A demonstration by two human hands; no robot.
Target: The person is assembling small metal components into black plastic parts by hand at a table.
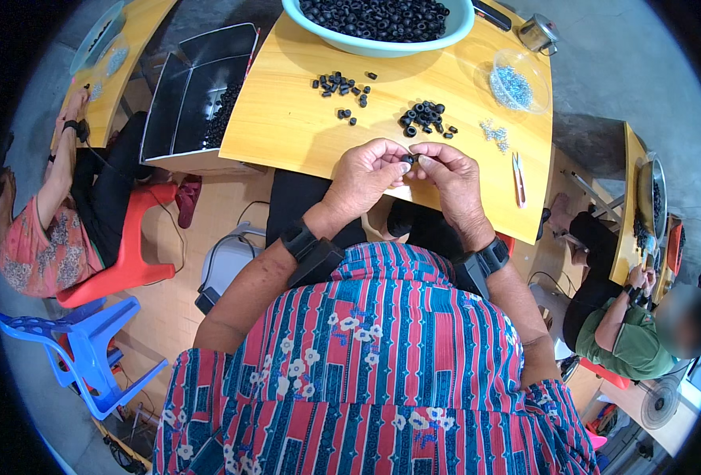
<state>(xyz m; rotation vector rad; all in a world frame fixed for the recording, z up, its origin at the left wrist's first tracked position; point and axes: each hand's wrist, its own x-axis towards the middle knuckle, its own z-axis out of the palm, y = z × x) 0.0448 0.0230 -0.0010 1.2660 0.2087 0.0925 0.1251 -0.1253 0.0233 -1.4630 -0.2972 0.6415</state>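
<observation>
Over the near edge of the yellow table (279, 119), my left hand (364, 177) and my right hand (455, 184) meet fingertip to fingertip. Both pinch a small rounded black piece (407, 159), partly covered by the thumbs and fingers. Just beyond them lies a pile of rounded black pieces (423, 117), some with holes. A looser group of short black cylinders (337, 84) is farther left. Right of my right hand are tiny clear pieces (495, 134), too small to make out, and a pair of thread snips (519, 180) near the table's right edge.
A pale green basin (459, 32) full of black pieces stands at the far edge. A clear round tub (542, 93) of tiny bluish pieces and a metal cup (537, 33) are at right. A black-lined box (168, 103) stands left. Two other people sit at side tables.
</observation>
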